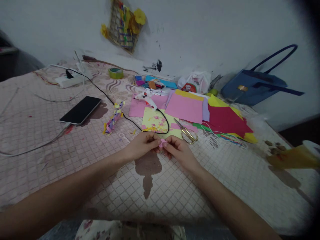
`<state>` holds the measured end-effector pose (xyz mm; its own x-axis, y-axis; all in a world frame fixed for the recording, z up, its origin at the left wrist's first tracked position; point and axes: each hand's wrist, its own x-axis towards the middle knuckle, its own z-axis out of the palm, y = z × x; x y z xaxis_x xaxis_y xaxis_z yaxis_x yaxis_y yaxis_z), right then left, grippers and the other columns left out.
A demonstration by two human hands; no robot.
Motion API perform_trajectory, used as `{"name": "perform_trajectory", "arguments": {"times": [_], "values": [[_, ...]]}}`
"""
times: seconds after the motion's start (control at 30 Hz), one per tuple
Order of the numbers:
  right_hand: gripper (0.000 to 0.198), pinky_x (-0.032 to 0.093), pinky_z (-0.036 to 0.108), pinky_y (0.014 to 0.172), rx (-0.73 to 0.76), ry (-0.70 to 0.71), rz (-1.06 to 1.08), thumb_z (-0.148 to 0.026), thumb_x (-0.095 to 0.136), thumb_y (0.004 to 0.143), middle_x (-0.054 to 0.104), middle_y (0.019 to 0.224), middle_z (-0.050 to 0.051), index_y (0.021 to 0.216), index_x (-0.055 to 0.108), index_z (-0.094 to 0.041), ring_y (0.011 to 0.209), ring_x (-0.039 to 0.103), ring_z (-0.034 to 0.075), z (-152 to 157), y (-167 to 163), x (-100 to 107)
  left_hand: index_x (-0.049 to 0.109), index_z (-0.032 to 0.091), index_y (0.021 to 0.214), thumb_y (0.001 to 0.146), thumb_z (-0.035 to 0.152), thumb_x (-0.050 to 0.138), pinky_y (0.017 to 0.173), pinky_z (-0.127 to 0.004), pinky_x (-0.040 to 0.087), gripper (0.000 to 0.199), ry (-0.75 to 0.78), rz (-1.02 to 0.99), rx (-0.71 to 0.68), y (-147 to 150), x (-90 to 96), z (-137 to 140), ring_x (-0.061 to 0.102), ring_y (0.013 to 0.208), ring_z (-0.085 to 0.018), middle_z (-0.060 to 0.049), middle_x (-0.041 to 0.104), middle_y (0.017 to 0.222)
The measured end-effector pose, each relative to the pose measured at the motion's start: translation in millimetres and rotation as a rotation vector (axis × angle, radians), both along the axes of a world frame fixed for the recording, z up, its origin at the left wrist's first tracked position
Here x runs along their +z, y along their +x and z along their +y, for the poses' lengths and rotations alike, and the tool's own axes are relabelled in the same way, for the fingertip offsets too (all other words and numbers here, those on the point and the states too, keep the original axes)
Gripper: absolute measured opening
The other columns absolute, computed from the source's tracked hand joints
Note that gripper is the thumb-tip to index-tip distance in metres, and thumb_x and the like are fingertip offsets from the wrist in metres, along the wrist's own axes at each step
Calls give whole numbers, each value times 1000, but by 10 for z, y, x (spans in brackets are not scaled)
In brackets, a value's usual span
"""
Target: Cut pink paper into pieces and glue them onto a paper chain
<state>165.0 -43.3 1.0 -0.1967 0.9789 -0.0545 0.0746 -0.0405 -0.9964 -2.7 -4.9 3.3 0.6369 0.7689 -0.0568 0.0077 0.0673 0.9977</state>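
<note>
A small piece of pink paper (162, 143) is pinched between my two hands above the patterned cloth. My left hand (145, 145) grips its left side with thumb and fingers closed. On the right side, my right hand (178, 149) pinches it the same way. Just beyond lies a pale yellow sheet (160, 116) scattered with pink and yellow paper bits. Gold-handled scissors (187, 132) rest close to my right hand. A white glue gun (148, 100) lies on the papers behind. To the left is a decorated stick of purple, pink and yellow paper pieces (115, 118).
A tablet (81, 110) with a cable lies left, near a power strip (72, 78). Pink sheets (186, 106), red paper (227, 120) and white string (215, 138) spread to the right. Behind are green tape (115, 73) and a blue bag (252, 86); a yellowish cup (292, 156) sits far right.
</note>
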Motion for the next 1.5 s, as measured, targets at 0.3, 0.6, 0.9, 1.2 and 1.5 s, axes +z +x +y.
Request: {"name": "perform_trajectory", "arguments": {"times": [0.3, 0.6, 0.9, 1.2, 1.5], "values": [[23, 35, 19, 44, -51, -26, 82, -40, 57, 78, 51, 56, -4, 72, 50, -18, 47, 44, 8, 14, 17, -17, 57, 12, 84, 79, 35, 54, 60, -22, 46, 23, 191, 111, 270, -248, 311, 242, 60, 68, -11, -6, 65, 82], [19, 35, 22, 48, -65, 141, -143, -35, 56, 78, 49, 58, -4, 72, 51, -18, 51, 43, 9, 5, -10, -62, 59, 12, 83, 78, 38, 55, 55, -22, 44, 27, 222, 208, 59, -167, 211, 134, 57, 62, -11, -5, 64, 74], [21, 35, 21, 44, 37, -30, 2, -38, 55, 79, 51, 57, -4, 74, 53, -17, 48, 44, 8, -12, -34, -23, 58, 12, 71, 77, 32, 57, 52, -18, 41, 21, 47, 160, -53, -93, 120, 62, 53, 55, -7, 0, 59, 63], [16, 37, 20, 43, -1, 14, 56, -33, 54, 81, 54, 62, -3, 76, 53, -18, 45, 45, 7, -18, -21, -50, 55, 13, 80, 77, 37, 58, 45, -18, 41, 25, -201, 136, -86, -91, 125, 47, 55, 46, -7, 0, 62, 58], [19, 46, 33, 78, -68, 783, -523, -17, 46, 85, 61, 96, 6, 97, 59, -22, 91, 56, 18, -21, 79, -2, 58, 10, 77, 70, 26, 67, 64, -21, 46, 19, -264, -111, 60, -67, 84, 65, 58, 63, -7, -3, 64, 73]]}}
